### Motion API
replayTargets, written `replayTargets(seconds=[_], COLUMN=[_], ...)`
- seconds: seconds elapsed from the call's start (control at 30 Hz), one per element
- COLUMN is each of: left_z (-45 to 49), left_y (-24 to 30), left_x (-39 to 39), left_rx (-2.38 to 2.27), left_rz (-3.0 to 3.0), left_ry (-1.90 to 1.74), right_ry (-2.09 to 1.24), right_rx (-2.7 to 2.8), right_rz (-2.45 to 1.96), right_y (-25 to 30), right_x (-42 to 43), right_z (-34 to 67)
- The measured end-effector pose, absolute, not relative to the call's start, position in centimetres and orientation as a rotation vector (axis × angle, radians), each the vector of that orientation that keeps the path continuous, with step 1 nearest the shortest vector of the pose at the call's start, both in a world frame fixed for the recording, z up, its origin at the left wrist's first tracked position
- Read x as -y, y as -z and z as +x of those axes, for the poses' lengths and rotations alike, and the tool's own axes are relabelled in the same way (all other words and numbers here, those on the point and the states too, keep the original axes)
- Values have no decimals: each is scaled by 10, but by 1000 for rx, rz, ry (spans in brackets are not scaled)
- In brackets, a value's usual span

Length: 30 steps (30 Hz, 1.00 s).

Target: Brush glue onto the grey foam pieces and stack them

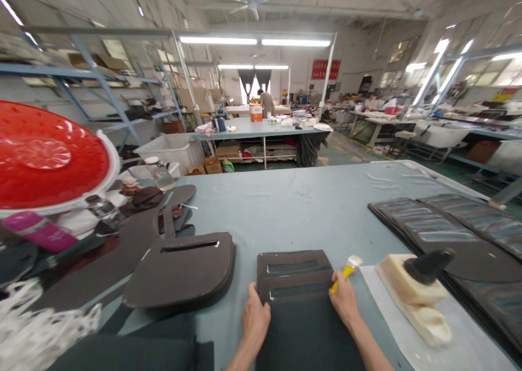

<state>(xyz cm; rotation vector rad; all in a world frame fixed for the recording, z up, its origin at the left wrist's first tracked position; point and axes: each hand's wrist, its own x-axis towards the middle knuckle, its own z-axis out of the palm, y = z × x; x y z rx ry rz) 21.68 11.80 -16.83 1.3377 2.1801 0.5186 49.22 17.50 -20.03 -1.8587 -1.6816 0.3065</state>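
Observation:
A small stack of dark leather pieces [297, 289] with slot cut-outs lies at the near edge of the grey table [293, 208]. My left hand [255, 319] rests on the stack's left edge, fingers curled against it. On the stack's right edge sits my right hand [345, 300], closed around a yellow-handled glue brush [346, 270] whose pale tip points up and away. A cream glue pot [411, 295] with a black funnel-shaped top stands just right of that hand on white paper [448, 344].
Another stack of dark rounded pieces [181, 273] lies to the left. Rows of dark pieces [448, 229] cover the table's right side. A red basket [49, 164], bottles and clutter crowd the far left. A person stands at a distant workbench [267, 103].

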Motion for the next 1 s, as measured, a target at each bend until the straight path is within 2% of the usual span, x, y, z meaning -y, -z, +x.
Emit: replayTargets(seconds=[0.3,0.5,0.63,0.8,1.0], left_z=[200,197,187,173,169], left_y=[153,170,184,174,161], left_x=[-243,-272,-269,-245,-181], left_rx=[-2240,-2252,-2253,-2299,-2041], left_rz=[1343,1305,1340,1333,1312], left_ry=[-637,-638,-661,-719,-684], right_ry=[-222,-253,-109,67,-57], right_rx=[1757,1747,1776,1826,1440], right_rz=[-1773,-1911,-1955,-1860,-1725], right_y=[186,181,174,149,106], right_x=[-312,-335,-311,-238,-130], right_z=[460,470,486,514,572])
